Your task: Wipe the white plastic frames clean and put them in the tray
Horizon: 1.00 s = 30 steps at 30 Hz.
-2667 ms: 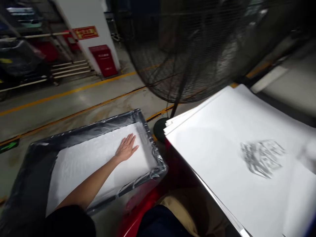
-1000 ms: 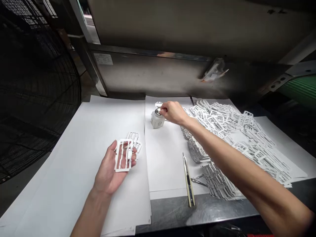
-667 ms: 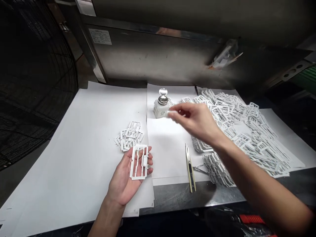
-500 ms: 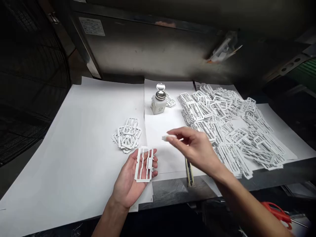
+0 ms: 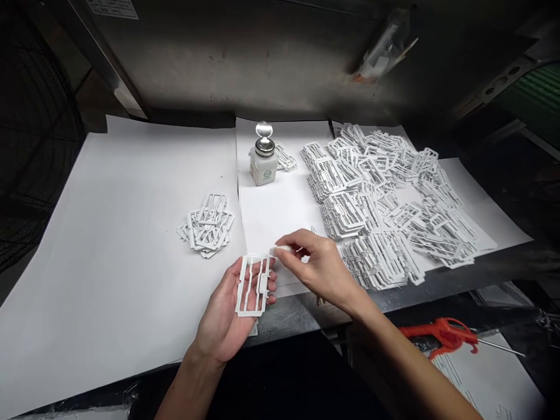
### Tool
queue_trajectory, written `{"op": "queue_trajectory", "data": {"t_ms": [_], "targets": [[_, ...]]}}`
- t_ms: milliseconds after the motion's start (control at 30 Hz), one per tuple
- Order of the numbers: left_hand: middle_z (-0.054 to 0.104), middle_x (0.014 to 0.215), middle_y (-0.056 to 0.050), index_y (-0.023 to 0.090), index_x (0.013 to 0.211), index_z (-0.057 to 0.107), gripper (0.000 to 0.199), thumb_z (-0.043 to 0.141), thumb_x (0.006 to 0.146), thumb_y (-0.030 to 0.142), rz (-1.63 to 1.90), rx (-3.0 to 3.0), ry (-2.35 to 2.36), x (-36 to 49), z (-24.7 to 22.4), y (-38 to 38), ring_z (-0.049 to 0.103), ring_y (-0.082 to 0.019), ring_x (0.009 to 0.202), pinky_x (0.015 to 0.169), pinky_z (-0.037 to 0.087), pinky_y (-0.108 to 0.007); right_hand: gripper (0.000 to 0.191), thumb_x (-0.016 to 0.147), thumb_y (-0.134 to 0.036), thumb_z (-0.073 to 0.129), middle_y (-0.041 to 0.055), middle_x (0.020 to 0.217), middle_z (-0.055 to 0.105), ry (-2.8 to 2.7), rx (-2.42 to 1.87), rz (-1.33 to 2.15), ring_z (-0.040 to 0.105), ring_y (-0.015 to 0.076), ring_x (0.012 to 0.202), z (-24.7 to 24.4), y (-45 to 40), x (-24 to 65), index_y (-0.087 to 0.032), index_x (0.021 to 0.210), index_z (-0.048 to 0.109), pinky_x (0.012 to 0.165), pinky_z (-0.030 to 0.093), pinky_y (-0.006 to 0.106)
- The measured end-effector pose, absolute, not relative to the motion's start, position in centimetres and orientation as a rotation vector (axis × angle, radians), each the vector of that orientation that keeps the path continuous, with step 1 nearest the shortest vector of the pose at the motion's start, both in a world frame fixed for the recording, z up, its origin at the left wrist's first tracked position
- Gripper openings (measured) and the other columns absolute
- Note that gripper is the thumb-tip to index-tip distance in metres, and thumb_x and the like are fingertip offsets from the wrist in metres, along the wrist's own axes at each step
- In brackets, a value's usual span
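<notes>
A white slotted plastic frame (image 5: 240, 291) lies across the palm and fingers of my left hand (image 5: 223, 318), which cradles it from below. My right hand (image 5: 317, 262) pinches a small white wad (image 5: 280, 249) between thumb and fingertips, at the frame's upper right corner. To the left on the white paper sits a small loose pile of similar frames (image 5: 210, 227). Many more frames (image 5: 376, 256) are heaped and stacked on the right.
A white bottle (image 5: 263, 169) with its metal lid raised stands behind my hands, a few frames (image 5: 286, 157) behind it. A red air gun (image 5: 450, 335) lies at the lower right. A metal panel (image 5: 196, 70) rises at the back.
My right hand has brought the white wad closer to the frame, down to its upper corner. The camera view has shifted, showing more of the red air gun.
</notes>
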<state>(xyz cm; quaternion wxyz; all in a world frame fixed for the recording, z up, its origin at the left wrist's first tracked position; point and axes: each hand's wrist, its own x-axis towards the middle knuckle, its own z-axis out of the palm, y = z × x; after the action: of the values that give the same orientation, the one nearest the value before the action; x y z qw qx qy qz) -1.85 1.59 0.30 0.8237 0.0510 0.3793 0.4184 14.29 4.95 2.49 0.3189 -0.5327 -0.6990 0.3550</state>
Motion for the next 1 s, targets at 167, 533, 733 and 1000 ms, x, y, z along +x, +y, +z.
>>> {"op": "queue_trajectory", "data": {"t_ms": [167,533,733,1000], "targets": [[0.063,0.093,-0.012,0.006,0.106,0.064,0.037,0.04,0.09,0.029,0.919,0.058,0.801,-1.8,0.3,2.2,0.059,-0.02,0.086,0.077,0.05,-0.035,0.005,0.087,-0.02,0.062,-0.0008,0.082,0.061,-1.626,-1.434,0.963,0.053,0.0104,0.066,2.6,2.3,16.2,-0.018,0.09,0.066,0.059,0.042,0.02],[0.064,0.098,-0.013,0.002,0.107,0.063,0.037,0.041,0.089,0.026,0.992,-0.015,0.829,-0.4,0.5,2.3,0.059,-0.024,0.095,0.087,0.048,-0.036,0.011,0.086,-0.012,0.057,0.0028,0.082,0.058,-1.68,-1.313,1.048,0.053,0.0126,0.068,1.3,-0.7,14.3,-0.015,0.094,0.065,0.063,0.044,0.024],[0.065,0.106,-0.01,0.012,0.099,0.066,0.027,0.044,0.088,0.023,1.056,0.02,0.856,0.1,0.5,2.2,0.059,-0.024,0.099,0.087,0.049,-0.038,0.01,0.087,-0.012,0.058,0.0035,0.087,0.06,-1.603,-1.327,0.899,0.054,0.0125,0.071,1.6,0.8,14.8,-0.014,0.095,0.064,0.066,0.045,0.024],[0.063,0.105,-0.017,0.004,0.108,0.061,0.036,0.043,0.088,0.028,1.016,-0.046,0.816,0.4,0.6,2.4,0.055,-0.028,0.109,0.093,0.045,-0.038,0.01,0.086,-0.011,0.057,0.0024,0.082,0.059,-1.656,-1.327,0.934,0.053,0.0127,0.069,2.0,-0.1,14.6,-0.015,0.092,0.064,0.065,0.044,0.024]]}}
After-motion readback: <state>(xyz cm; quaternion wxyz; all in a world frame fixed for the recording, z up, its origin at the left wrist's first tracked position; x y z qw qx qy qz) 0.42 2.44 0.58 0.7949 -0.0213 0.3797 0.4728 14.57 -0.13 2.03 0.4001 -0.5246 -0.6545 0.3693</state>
